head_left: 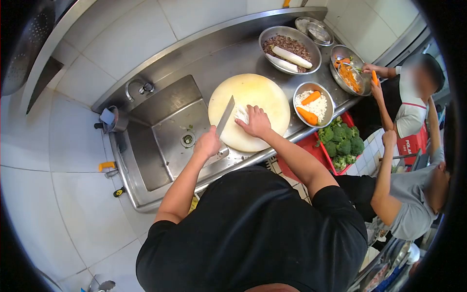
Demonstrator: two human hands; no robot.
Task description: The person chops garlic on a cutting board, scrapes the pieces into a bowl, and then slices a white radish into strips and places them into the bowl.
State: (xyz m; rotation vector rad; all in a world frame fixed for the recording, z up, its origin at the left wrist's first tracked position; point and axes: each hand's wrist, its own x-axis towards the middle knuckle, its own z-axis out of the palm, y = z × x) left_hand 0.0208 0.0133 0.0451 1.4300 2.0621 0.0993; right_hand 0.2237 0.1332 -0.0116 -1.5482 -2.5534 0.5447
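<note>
My left hand (pixel 208 142) is wrapped round the handle of a kitchen knife (pixel 225 116), whose blade points up and away over the left part of a round cutting board (pixel 267 92). On the board, the fingers of my right hand (pixel 255 120) press on a piece of white vegetable (pixel 241 114), apparently cut into strips. A small gap separates the blade from these fingers. To the right of the board stands a steel bowl (pixel 297 116) with two peeled carrots (pixel 307 116) on chopped white bits.
A sink (pixel 160 131) lies left of the board. Behind it, a large bowl (pixel 262 36) holds brownish bits and two long white vegetables (pixel 292 57). A red crate (pixel 348 119) holds broccoli (pixel 342 141). At right, one person holds a carrot (pixel 374 78) over a bowl (pixel 335 54); another stands nearby.
</note>
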